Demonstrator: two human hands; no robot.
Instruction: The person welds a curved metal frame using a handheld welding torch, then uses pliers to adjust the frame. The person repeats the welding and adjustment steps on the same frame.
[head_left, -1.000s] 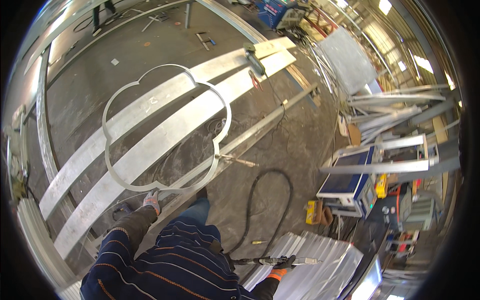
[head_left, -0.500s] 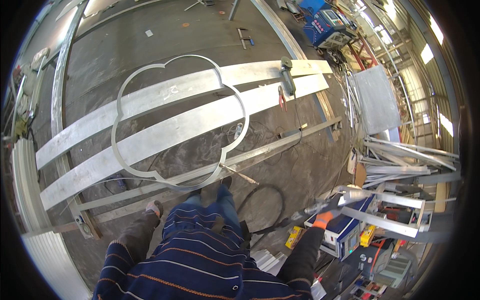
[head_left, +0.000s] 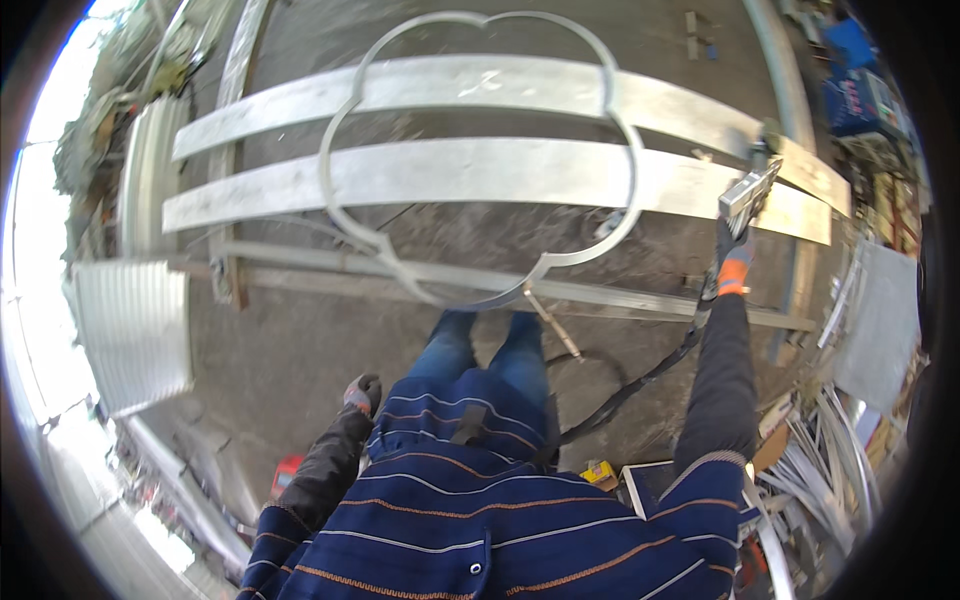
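My right hand [head_left: 733,258], in a dark glove with an orange cuff, is closed around a silver welding gun [head_left: 745,200] with a thick black hose [head_left: 650,372] trailing back towards me. The gun is held over the right ends of two long flat metal strips [head_left: 480,168]. An angle grinder [head_left: 766,142] lies just beyond it, partly hidden and blurred. A lobed metal band [head_left: 636,165], bent into a closed flower-like outline, rests across the strips. My left hand [head_left: 364,393], gloved, hangs low by my side with curled fingers and nothing visible in it.
A metal bar [head_left: 640,296] runs crosswise before my legs, with a thin tan-handled tool [head_left: 556,328] leaning by the band. Corrugated sheets [head_left: 135,335] lie at left. Blue machine [head_left: 868,105], grey panel [head_left: 875,320] and piled metal offcuts [head_left: 825,450] stand at right.
My right hand has swung forward from the equipment at the right to above the strips, carrying the welding gun and its hose. My view has turned to the right. My left hand stays low.
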